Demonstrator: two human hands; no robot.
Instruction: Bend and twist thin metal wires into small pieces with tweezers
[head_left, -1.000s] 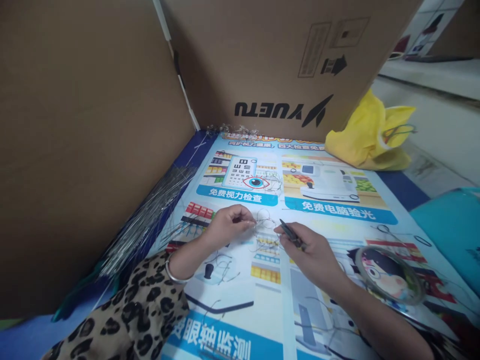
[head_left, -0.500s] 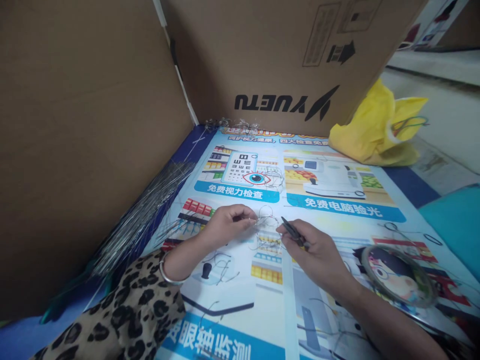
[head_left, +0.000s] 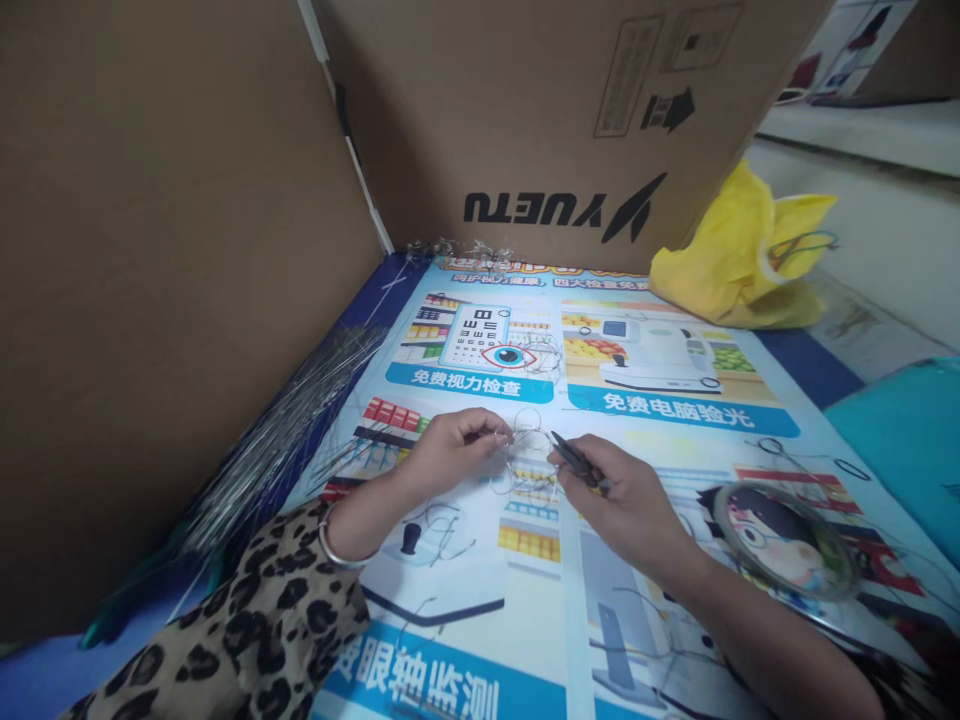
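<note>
Thin wire bent into loops [head_left: 531, 436] hangs between my two hands above a printed poster. My left hand [head_left: 461, 452] pinches the left end of this wire between thumb and fingertips. In my right hand [head_left: 621, 500] is a pair of dark-jawed pliers [head_left: 574, 458], their tips pointing up and left beside the wire. My right thumb and forefinger come close to the wire's right side; whether they also grip it I cannot tell. More cut wire pieces [head_left: 442, 530] lie on the poster below my left hand.
A bundle of straight wires [head_left: 285, 430] lies along the left cardboard wall [head_left: 165, 250]. Small wire shapes [head_left: 465, 250] sit at the back. A yellow bag [head_left: 739, 265], a wire coil [head_left: 787, 540] and a teal item [head_left: 907, 440] are on the right. The poster [head_left: 525, 560] covers the table.
The pliers have turned slightly and their jaws show more fully by the wire loops. Both hands stay almost in place, and the whole view has shifted a little.
</note>
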